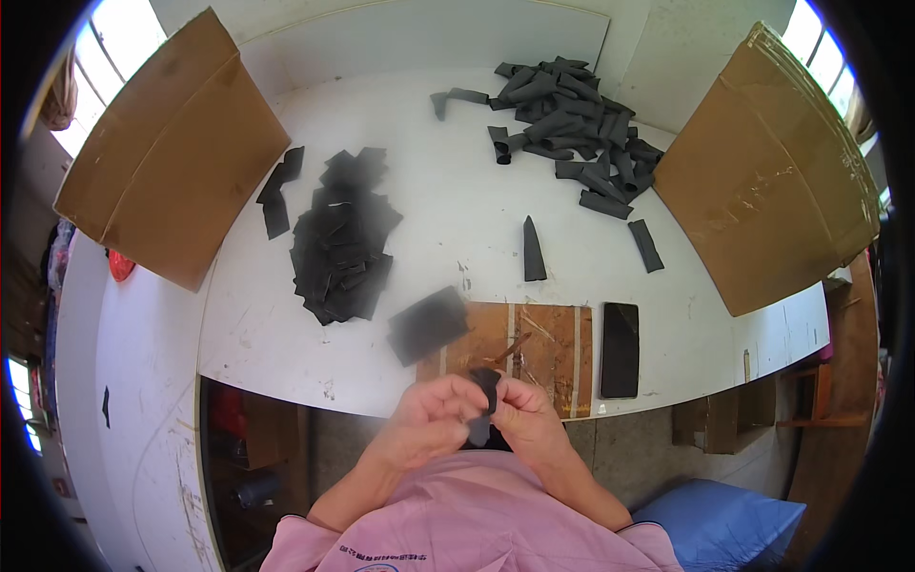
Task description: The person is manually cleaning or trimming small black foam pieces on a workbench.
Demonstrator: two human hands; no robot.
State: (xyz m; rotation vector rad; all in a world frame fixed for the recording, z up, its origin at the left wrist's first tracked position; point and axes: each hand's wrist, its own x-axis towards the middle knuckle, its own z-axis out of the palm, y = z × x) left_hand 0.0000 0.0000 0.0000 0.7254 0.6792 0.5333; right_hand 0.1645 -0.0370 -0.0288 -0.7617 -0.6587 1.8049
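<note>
My left hand (431, 419) and my right hand (530, 418) meet at the table's near edge, both pinching a small curled black sheet piece (487, 383). Part of that piece is hidden behind my fingers, and its lower end hangs between the hands. Just beyond them lies a brown wooden board (558, 367) with pale strips, and a thin brown pointed stick (515, 345) rests over it. Left of the board sit flat black pieces (429, 324), blurred, overlapping its edge. A black phone-like slab (620, 351) lies to the board's right.
A heap of flat black pieces (343, 253) covers the left of the white table (457, 191). Rolled black tubes (572, 114) are piled at the back right. A tapered black roll (533, 250) and a lone tube (645, 246) lie nearer. Cardboard sheets (181, 143) flank both sides.
</note>
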